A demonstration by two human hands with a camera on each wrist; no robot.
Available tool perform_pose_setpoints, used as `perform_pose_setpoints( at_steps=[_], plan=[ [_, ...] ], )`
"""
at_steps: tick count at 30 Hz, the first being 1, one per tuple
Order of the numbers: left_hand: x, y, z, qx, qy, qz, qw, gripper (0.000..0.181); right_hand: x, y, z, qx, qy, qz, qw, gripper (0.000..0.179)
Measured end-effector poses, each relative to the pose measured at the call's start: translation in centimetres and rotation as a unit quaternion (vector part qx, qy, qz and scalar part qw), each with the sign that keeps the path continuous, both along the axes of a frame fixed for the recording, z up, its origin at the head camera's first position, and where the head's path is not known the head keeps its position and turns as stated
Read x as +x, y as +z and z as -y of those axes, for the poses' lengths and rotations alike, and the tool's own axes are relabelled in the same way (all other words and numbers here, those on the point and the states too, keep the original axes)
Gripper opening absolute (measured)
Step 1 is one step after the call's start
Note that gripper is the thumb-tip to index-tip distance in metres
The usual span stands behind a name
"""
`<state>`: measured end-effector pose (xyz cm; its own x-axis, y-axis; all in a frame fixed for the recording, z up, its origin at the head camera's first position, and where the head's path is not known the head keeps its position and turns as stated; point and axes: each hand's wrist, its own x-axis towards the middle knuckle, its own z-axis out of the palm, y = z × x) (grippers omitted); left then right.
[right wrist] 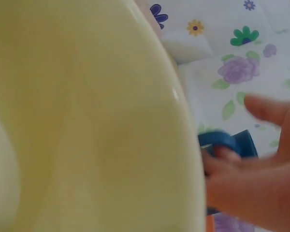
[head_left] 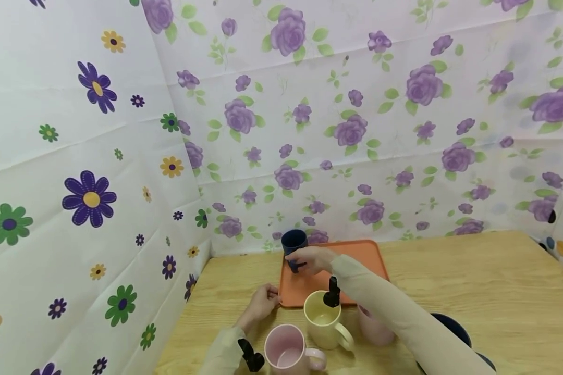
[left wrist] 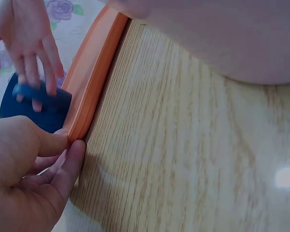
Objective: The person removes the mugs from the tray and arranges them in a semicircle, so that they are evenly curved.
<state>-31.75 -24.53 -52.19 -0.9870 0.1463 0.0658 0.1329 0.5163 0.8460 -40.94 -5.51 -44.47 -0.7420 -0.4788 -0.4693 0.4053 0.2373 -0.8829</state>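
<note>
A dark blue mug [head_left: 294, 240] stands at the back left corner of an orange tray [head_left: 356, 258]. My right hand [head_left: 311, 259] is at its handle side; in the left wrist view that hand [left wrist: 31, 43] has fairly straight fingers, some overlapping the mug's handle [left wrist: 29, 92]. The right wrist view shows its thumb raised, apart from the mug [right wrist: 247, 144]. My left hand [head_left: 261, 303] pinches the tray's near left corner between thumb and fingers, plain in the left wrist view at the rim [left wrist: 89, 96].
Close in front of the tray stand a yellow mug [head_left: 326, 328] and a pink mug [head_left: 283, 359]. Another pink mug [head_left: 374, 329] is partly behind my right sleeve, with dark blue ware [head_left: 454, 329] farther right. Flowered sheets [head_left: 309, 130] rise behind and left of the wooden table [head_left: 474, 281].
</note>
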Motion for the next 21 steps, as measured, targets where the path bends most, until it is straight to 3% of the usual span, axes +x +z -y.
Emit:
perform_pose_setpoints(
  at_steps=[2, 5, 10, 21],
  plan=[
    [0.1, 0.0, -0.1, 0.009, -0.001, -0.002, 1.0, 0.017, 0.2, 0.0, -0.5, 0.021, -0.033, -0.025, 0.9989, 0.062],
    [0.3, 0.0, -0.2, 0.014, 0.002, 0.0, 0.9999, 0.018, 0.5, 0.0, -1.3, 0.063, -0.063, -0.086, 0.9923, 0.043],
    [0.1, 0.1, -0.2, 0.012, 0.003, 0.006, 0.9999, 0.019, 0.8, 1.0, -2.8, 0.127, -0.069, -0.166, 0.9755, 0.016],
    [0.1, 0.1, -0.3, 0.002, 0.008, 0.006, 0.9999, 0.018, 1.8, 2.0, -4.7, 0.123, -0.059, -0.192, 0.972, 0.021]
  ],
)
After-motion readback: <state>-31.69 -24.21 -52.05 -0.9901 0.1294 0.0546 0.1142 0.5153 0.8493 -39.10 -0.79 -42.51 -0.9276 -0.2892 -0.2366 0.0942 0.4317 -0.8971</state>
